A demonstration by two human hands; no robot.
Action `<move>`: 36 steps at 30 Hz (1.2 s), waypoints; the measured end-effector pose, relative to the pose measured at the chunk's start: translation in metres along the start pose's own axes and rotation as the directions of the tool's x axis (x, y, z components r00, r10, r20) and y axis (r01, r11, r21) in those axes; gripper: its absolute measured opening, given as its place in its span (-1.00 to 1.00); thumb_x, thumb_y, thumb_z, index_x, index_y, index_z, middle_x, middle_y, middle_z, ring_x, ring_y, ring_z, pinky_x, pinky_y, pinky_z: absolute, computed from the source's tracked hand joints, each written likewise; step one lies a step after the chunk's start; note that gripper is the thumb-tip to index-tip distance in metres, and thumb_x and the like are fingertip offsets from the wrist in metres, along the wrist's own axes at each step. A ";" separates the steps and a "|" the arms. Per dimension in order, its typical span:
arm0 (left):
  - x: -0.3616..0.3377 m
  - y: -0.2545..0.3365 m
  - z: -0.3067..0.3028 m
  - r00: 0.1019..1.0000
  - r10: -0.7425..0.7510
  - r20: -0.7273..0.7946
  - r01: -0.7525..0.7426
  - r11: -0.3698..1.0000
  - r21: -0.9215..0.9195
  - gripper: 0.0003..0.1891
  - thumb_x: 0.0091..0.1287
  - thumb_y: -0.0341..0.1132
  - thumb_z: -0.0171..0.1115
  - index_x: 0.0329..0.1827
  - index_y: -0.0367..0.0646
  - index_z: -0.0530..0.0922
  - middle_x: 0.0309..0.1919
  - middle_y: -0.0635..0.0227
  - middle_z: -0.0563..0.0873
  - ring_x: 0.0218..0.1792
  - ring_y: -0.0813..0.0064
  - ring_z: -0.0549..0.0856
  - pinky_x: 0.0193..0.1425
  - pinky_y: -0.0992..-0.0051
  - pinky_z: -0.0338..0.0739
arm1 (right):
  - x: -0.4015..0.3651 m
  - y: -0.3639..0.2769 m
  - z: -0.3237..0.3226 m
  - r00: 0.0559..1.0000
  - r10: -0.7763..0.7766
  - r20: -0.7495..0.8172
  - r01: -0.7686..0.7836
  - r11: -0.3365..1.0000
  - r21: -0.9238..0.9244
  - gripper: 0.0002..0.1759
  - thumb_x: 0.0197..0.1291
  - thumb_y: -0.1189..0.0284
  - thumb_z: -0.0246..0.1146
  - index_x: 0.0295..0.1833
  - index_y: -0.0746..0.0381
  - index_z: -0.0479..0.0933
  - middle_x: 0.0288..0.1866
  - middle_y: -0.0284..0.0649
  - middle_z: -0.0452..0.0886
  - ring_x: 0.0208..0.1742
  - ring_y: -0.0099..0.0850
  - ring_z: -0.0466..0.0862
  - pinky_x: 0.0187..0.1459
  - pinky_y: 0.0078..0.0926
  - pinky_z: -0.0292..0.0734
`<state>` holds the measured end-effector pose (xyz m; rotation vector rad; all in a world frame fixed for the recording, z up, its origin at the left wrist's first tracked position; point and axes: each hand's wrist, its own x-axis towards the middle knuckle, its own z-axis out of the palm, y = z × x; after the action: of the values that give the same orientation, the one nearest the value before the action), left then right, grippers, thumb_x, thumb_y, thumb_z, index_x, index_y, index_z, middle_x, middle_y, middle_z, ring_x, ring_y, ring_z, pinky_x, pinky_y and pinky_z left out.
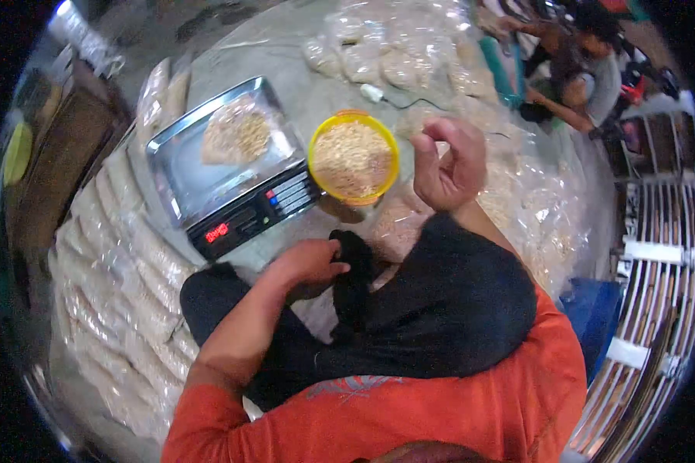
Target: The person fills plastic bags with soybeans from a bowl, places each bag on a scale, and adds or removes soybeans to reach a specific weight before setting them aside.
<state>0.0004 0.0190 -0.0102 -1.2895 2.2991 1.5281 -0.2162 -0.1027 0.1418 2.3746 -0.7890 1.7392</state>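
Observation:
My right hand [452, 166] is raised to the right of a yellow tub [317, 160], fingers curled in; what they hold, if anything, is hidden. Pale beige grains or pieces [353, 158] fill the tub. My left hand [313, 266] hangs low over my crossed legs by a black-covered foot, thumb apart from the fingers, with nothing visible in it. A digital scale [243, 220] with red lit digits stands in front of me. On its steel tray [197, 181] lies a clear plastic bag [235, 135] partly filled with the same pale pieces.
Long filled plastic bags [123, 270] lie in rows on the left. More filled bags [401, 46] are piled at the back and along the right. A white plug with a cable [372, 92] lies behind the tub. Another person [587, 77] sits at the upper right near a slatted rack [649, 285].

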 end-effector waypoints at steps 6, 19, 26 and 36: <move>0.002 -0.005 0.005 0.997 -0.053 0.049 0.053 0.999 0.003 -0.47 0.49 0.16 0.29 0.16 -0.17 0.66 0.05 -0.08 0.80 0.13 -0.20 0.75 0.22 -0.11 0.61 | -0.074 0.024 0.036 0.061 0.497 0.866 -0.145 0.863 -0.485 -0.54 0.43 0.18 0.38 0.31 0.20 0.65 0.14 0.06 0.75 0.08 -0.04 0.79 0.10 -0.16 0.69; 0.005 -0.017 0.003 0.999 -0.026 -0.035 0.025 0.999 -0.047 -0.47 0.46 0.11 0.34 0.18 -0.21 0.69 0.03 -0.13 0.81 0.14 -0.17 0.77 0.24 0.00 0.62 | -0.067 0.037 0.047 0.464 0.333 0.821 -0.281 0.934 -0.220 -0.61 0.44 0.18 0.37 0.24 0.15 0.65 0.10 -0.07 0.75 0.12 -0.02 0.75 0.08 -0.11 0.68; 0.004 -0.004 0.001 0.998 -0.041 -0.055 0.039 0.998 -0.049 -0.46 0.46 0.10 0.35 0.20 -0.22 0.69 0.05 -0.14 0.80 0.15 -0.17 0.76 0.25 -0.01 0.61 | -0.078 0.043 0.030 0.495 0.357 0.792 -0.326 0.921 -0.212 -0.63 0.44 0.12 0.31 0.12 0.17 0.63 -0.02 -0.01 0.72 0.04 0.06 0.75 0.01 0.05 0.67; 0.006 -0.007 0.000 0.998 -0.055 -0.039 0.054 0.998 -0.025 -0.41 0.45 0.16 0.36 0.25 -0.19 0.68 0.12 -0.13 0.80 0.20 -0.16 0.76 0.32 0.02 0.62 | -0.068 0.036 0.030 0.445 0.376 0.813 -0.303 0.917 -0.258 -0.63 0.48 0.18 0.32 0.23 0.15 0.64 0.06 -0.06 0.74 0.08 0.00 0.75 0.03 -0.08 0.68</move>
<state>0.0011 0.0145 -0.0178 -1.3896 2.2556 1.5314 -0.2214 -0.1205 0.0612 3.1319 -1.4834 0.3692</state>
